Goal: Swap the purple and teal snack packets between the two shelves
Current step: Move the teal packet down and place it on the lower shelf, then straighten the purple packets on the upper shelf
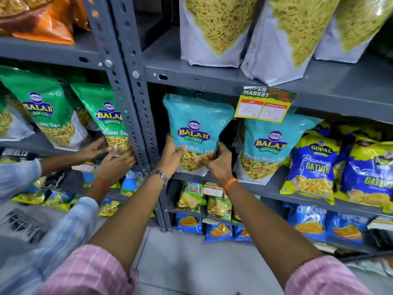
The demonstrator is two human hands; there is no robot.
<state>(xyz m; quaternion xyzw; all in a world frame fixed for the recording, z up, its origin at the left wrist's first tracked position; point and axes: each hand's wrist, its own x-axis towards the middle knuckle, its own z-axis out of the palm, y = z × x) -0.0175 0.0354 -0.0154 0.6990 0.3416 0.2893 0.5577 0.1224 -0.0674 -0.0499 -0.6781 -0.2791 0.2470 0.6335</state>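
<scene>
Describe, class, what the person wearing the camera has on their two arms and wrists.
Both arms wear pink checked sleeves pushed up above the elbows, leaving the forearms bare. The left wrist carries a silver metal link watch. The right wrist has orange thread bands wound round it. No rings show on either hand.

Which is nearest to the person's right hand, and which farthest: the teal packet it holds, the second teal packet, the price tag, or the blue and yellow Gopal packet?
From the right hand, in the head view:
1. Held teal packet: gripped at its lower edge, fingers on it.
2. Second teal packet: standing just right of the hand.
3. Price tag: hanging from the shelf edge, up and right.
4. Gopal packet: farther right on the same shelf.
</scene>
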